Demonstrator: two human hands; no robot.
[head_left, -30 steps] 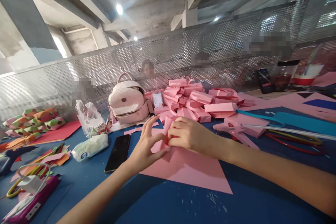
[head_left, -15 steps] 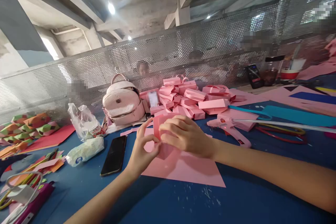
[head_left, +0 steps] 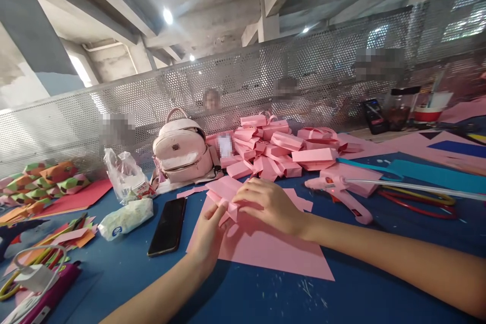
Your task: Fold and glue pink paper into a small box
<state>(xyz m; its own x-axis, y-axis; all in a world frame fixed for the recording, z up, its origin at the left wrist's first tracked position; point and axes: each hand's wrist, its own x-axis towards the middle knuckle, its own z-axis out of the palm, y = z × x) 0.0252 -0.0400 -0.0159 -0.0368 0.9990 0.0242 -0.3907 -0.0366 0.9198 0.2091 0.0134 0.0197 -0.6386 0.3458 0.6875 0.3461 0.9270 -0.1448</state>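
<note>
A folded pink paper piece [head_left: 225,188] is held between both hands above a flat pink sheet [head_left: 273,253] on the blue table. My left hand [head_left: 208,238] pinches its near end between thumb and fingers. From the right, my right hand [head_left: 271,207] lies over its side with the fingers bent against the paper. Part of the piece is hidden under those fingers. Just beyond, a heap of folded pink paper pieces [head_left: 281,139] is piled up. The pink glue gun [head_left: 341,190] lies to the right of my right hand.
Left of my hands are a black phone [head_left: 167,225], a tissue pack [head_left: 127,218] and a plastic bag [head_left: 123,174]. A pink backpack [head_left: 180,154] stands behind. A power strip [head_left: 53,293] is at the lower left. Red and yellow loops [head_left: 417,202] lie at the right.
The folded paper has been tilted down and lies lower, flatter over the sheet. My left hand has turned and closed its thumb on the near end. The view has shifted slightly.
</note>
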